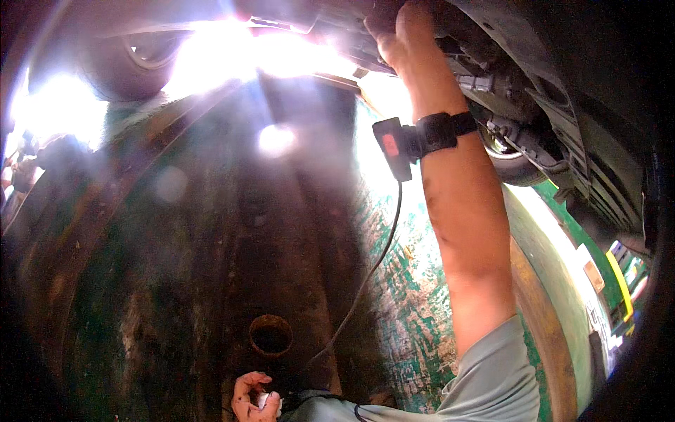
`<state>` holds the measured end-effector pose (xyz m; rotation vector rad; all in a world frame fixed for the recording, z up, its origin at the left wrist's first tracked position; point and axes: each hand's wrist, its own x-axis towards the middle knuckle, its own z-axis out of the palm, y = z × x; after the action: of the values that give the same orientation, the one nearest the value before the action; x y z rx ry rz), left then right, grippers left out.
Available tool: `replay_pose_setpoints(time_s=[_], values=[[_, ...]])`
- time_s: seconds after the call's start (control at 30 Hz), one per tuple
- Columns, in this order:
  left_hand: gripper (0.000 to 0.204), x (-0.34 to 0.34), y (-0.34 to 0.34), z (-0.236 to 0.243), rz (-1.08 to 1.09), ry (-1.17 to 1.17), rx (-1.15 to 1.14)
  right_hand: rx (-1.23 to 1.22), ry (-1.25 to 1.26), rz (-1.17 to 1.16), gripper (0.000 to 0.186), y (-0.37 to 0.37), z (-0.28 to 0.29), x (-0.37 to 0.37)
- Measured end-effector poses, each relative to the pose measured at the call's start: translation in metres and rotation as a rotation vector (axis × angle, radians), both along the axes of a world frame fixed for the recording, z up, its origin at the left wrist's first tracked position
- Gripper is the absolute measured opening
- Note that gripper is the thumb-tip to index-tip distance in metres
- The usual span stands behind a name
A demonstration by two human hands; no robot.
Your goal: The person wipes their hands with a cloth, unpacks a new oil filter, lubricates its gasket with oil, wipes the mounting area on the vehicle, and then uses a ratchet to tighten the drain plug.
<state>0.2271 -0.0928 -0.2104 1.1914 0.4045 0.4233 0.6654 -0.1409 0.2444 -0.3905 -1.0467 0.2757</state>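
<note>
Wrist device [416, 142] bears red patch [391, 145]; left hand [247, 399] holds white item [265, 401].

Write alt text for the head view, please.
The right hand reaches up to a vehicle's underside, its grip unclear; a cabled device is strapped to that forearm. Low in view, the left hand curls around a small white thing. A peeling green wall stands behind.
</note>
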Motion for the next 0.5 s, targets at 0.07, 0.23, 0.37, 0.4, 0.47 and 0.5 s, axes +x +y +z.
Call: replay_pose_setpoints(time_s=[0.07, 0.23, 0.37, 0.4, 0.47, 0.5], values=[[0.038, 0.000, 0.000, 0.001, 0.014, -0.004, 0.042, -0.011, -0.011, -0.007, 0.035, 0.003, 0.000, -0.004], [0.037, 0.000, 0.001, 0.005, 0.016, 0.020, 0.087, -0.194, -0.204, -0.676, 0.037, 0.009, -0.001, -0.017], [0.037, -0.001, 0.001, 0.006, 0.019, -0.025, 0.033, -0.207, -0.896, -1.978, 0.038, 0.001, -0.007, -0.025], [0.037, -0.001, 0.002, 0.006, 0.019, -0.025, 0.003, -0.188, -0.977, -2.084, 0.038, -0.001, -0.005, -0.028], [0.037, -0.001, 0.003, 0.006, 0.029, -0.031, 0.000, -0.245, -1.076, -2.168, 0.039, -0.005, -0.006, -0.028], [0.037, -0.001, 0.003, 0.005, 0.037, -0.041, 0.025, -0.302, -1.081, -2.158, 0.039, -0.005, -0.006, -0.024]])
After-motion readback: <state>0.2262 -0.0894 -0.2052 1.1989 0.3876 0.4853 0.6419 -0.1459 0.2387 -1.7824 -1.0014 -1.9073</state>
